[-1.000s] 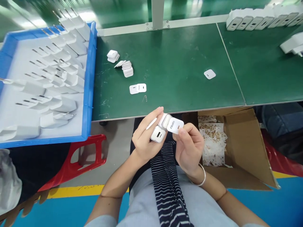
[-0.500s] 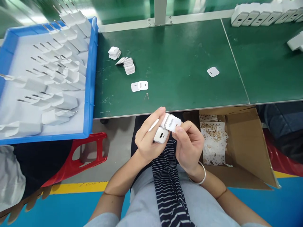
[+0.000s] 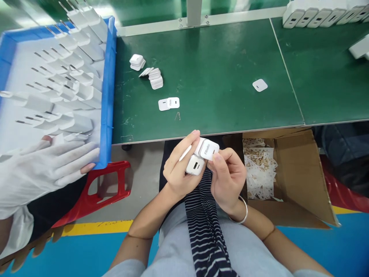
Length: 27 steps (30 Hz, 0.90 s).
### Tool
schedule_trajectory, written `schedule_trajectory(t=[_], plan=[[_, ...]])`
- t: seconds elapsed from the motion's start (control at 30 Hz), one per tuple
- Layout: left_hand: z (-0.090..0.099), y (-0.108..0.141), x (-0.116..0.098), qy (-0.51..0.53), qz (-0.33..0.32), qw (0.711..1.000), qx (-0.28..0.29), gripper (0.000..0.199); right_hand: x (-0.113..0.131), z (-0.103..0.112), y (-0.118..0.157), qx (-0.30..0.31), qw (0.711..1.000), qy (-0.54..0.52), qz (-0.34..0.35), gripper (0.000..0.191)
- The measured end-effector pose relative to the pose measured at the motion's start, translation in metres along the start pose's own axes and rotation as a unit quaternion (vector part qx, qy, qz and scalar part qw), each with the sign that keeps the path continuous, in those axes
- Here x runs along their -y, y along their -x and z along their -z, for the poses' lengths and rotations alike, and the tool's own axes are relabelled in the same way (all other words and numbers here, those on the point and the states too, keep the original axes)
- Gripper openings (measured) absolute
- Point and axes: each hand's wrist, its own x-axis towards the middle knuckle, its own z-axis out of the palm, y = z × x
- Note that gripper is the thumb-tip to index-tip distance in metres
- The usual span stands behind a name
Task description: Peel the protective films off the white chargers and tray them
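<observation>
My left hand (image 3: 179,169) is closed around two white chargers just below the front edge of the bench. One charger (image 3: 195,165) shows a port face with a dark USB slot and a narrower slot. A thin white piece (image 3: 185,152) sticks out between the left fingers. My right hand (image 3: 229,177) pinches a white cover plate (image 3: 209,149) with printed lettering and one slot. That plate lies at the end of the upper charger; whether it is fully seated cannot be made out.
At left, a blue tray (image 3: 107,96) holds several white plug chargers; a co-worker's gloved hand (image 3: 49,169) reaches over it. Loose cover plates (image 3: 156,79) lie on the green bench (image 3: 213,77). Chargers (image 3: 319,15) line the back right. A cardboard box (image 3: 302,181) stands below.
A co-worker's white-gloved hand has come in from the left over the blue tray. My hands keep nearly the same pose, the plate still at the upper charger's end.
</observation>
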Motion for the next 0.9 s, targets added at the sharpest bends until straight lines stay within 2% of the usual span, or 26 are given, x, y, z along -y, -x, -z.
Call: schedule_trajectory(t=[0.17, 0.27, 0.4, 0.63, 0.77, 0.9], plan=[[-0.002, 0.001, -0.001, -0.003, 0.002, 1.000, -0.004, 0.040, 0.000, -0.002, 0.002, -0.014, 1.000, 0.015, -0.003, 0.032], [-0.001, -0.001, -0.002, 0.006, 0.007, 1.000, -0.002, 0.040, 0.002, 0.000, 0.002, 0.000, 1.000, -0.009, -0.010, 0.029], [0.004, -0.003, -0.003, 0.003, 0.015, 1.000, 0.024, 0.038, 0.013, 0.010, -0.005, 0.065, 0.997, -0.001, -0.046, 0.027], [0.013, -0.005, 0.002, -0.018, -0.052, 0.997, 0.052, 0.044, 0.034, 0.029, -0.028, 0.193, 0.962, -0.017, -0.193, 0.026], [0.017, -0.005, 0.008, 0.000, -0.090, 0.991, 0.097, 0.047, 0.044, 0.034, -0.039, 0.242, 0.951, 0.048, -0.187, 0.023], [0.020, -0.003, 0.012, 0.002, -0.096, 0.989, 0.114, 0.045, 0.053, 0.033, -0.044, 0.244, 0.952, 0.111, -0.148, 0.029]])
